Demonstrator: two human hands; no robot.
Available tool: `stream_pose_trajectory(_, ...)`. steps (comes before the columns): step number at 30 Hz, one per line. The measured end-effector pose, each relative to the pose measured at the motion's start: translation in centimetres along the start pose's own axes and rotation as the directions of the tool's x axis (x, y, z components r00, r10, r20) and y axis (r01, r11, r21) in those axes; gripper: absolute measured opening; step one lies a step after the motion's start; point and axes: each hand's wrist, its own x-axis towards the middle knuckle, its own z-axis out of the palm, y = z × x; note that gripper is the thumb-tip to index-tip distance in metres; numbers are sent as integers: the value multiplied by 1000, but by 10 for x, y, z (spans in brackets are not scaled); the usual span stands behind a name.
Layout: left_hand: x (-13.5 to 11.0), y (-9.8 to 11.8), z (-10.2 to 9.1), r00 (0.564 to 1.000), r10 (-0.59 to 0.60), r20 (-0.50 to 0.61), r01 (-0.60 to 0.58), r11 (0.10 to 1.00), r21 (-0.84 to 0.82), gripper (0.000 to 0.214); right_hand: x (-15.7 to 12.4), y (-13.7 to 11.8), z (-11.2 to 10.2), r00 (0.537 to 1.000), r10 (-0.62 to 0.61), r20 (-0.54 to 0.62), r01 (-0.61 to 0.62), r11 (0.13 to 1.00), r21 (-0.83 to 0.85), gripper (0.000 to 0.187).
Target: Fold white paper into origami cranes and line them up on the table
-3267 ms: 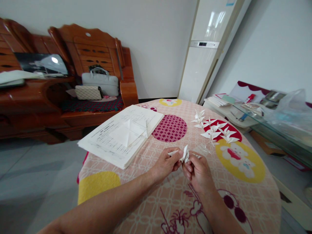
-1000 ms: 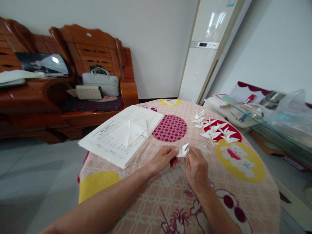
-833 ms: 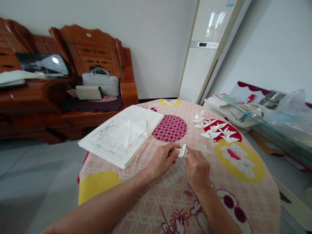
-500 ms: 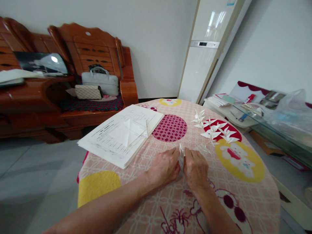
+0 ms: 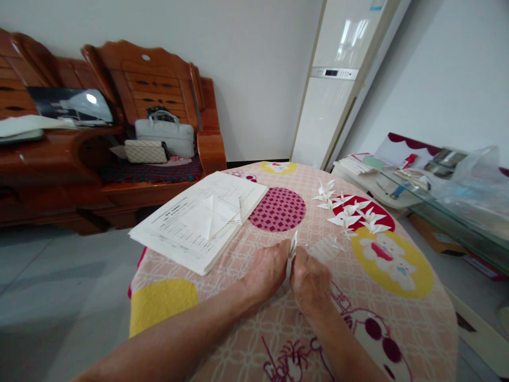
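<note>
My left hand (image 5: 269, 269) and my right hand (image 5: 312, 278) meet over the middle of the table, fingers closed on one small folded white paper (image 5: 293, 245). Its narrow pointed tip sticks up between them; the lower part is mostly hidden by my fingers. To the right, several white paper cranes (image 5: 345, 215) lie in a group, and tiny paper pieces (image 5: 338, 245) lie nearer my right hand. On the left, a stack of printed sheets (image 5: 170, 233) carries a folded white paper square (image 5: 212, 215) with creases.
A patterned pink cloth covers the round table (image 5: 234, 339). At the right, a glass-topped stand (image 5: 449, 207) holds papers and a plastic bag (image 5: 477, 170). A wooden sofa (image 5: 159, 79) with a grey bag (image 5: 173, 135) stands behind at left; a tall white air conditioner (image 5: 326, 106) is behind.
My right hand has shifted slightly left and down, closer to my left hand. The folded paper now leans to the right, with more of its tip showing.
</note>
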Motion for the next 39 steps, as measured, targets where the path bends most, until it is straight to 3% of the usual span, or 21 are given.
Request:
stream_pose_trajectory(6, 1, 7, 0, 997, -82, 9, 82, 996, -47, 14, 0, -2, -2, 996, 45, 72, -52, 994, 99, 19)
stream_pose_trajectory(11, 2, 9, 0, 994, -103, -31, 96, 980, -173, 12, -1, -4, -3, 996, 61, 60, -66, 993, 98, 20)
stream_pose_trajectory(15, 2, 7, 1, 996, -82, -43, 70, 973, -220, 12, 0, -2, -1, 996, 86, 20, -88, 987, 132, 21)
stream_pose_trajectory(23, 1, 5, -1, 1000, 22, -16, -25, 977, -209, 18, 2, 8, -1, 995, 75, -67, -44, 923, 382, 27)
stream_pose_trajectory(29, 1, 4, -3, 998, 55, -12, -56, 972, -226, 19, 3, 12, -5, 998, 46, -51, -15, 869, 495, 29)
stream_pose_trajectory(34, 1, 4, -6, 994, 107, 10, -102, 965, -241, 20, 4, 14, -8, 999, 6, -43, 18, 850, 527, 29)
stream_pose_trajectory(39, 1, 8, -3, 998, 58, -6, -58, 969, -240, 20, 3, 10, -8, 993, 37, -115, 22, 884, 467, 31)
